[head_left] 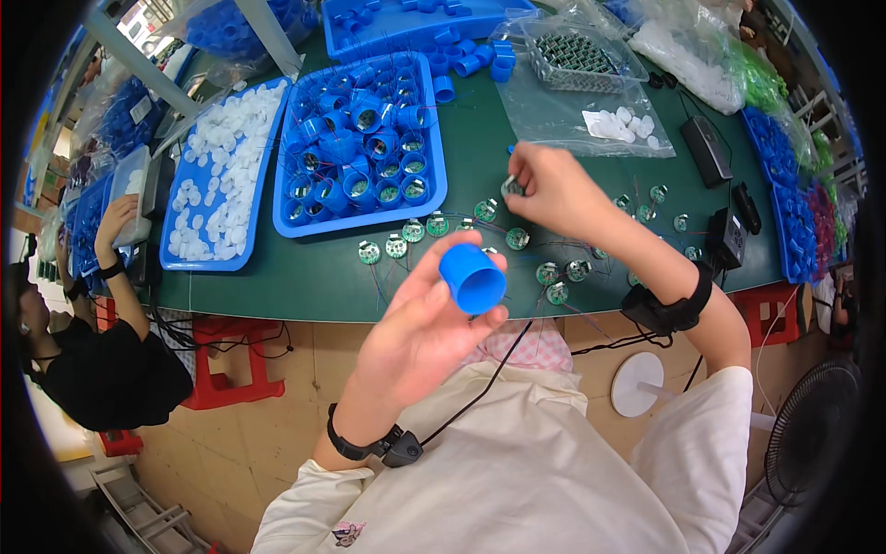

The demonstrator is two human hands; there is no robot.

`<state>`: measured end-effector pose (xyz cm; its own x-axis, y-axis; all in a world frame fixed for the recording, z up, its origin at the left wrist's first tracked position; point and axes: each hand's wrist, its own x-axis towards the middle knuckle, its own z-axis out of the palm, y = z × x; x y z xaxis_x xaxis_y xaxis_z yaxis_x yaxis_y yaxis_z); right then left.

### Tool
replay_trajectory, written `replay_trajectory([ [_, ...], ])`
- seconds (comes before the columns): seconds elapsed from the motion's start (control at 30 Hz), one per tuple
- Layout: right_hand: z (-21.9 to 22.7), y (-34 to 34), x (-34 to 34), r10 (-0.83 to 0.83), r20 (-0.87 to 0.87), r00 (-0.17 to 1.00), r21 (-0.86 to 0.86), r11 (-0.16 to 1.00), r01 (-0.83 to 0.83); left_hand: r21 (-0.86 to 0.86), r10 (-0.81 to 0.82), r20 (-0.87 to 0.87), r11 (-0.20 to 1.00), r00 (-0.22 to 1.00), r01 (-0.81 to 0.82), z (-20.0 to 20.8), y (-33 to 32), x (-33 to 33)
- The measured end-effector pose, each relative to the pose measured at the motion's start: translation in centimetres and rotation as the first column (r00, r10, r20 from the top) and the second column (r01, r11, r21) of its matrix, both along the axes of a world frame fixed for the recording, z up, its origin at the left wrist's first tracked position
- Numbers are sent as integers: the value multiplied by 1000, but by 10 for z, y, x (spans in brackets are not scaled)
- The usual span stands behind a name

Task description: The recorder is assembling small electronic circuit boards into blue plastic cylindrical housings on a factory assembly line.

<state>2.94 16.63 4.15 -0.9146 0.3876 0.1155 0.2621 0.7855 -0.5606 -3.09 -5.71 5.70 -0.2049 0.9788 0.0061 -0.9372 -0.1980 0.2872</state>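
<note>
My left hand (399, 349) is wrapped round a blue plastic cup (472, 280), held above the table's near edge with its round opening tilted toward me. Over the table, my right hand (558, 192) pinches a small round green circuit board (512, 187) between thumb and fingertips. Between and around my hands lie several more round circuit boards (437, 224) with thin wires attached. Just beyond my left hand stands a blue tray (437, 185) filled with blue cups (366, 115), many with a circuit board inside.
Left of it, another blue tray (205, 262) carries white discs (224, 157). A plastic bag (517, 102) bears a clear box (591, 78) of boards and some white pieces. Black devices (706, 152) stand right. A co-worker (111, 342) sits at left; a fan (812, 434) stands at right.
</note>
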Motion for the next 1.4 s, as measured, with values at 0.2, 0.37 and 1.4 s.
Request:
replay_trajectory([
  [0.2, 56, -12, 16, 4, -450, 893, -87, 995, -48, 3, -43, -91, 999, 995, 43, -5, -2, 1],
  [0.37, 94, -52, 47, 365, -421, 830, 172, 931, -321, -101, 105, -260, 986, 960, -135, 7, -2, 7],
  [1.4, 25, -131, 82, -347, -361, 865, -803, -355, -478, 532, 408, -847, 677, -342, -509, 27, -4, 23],
])
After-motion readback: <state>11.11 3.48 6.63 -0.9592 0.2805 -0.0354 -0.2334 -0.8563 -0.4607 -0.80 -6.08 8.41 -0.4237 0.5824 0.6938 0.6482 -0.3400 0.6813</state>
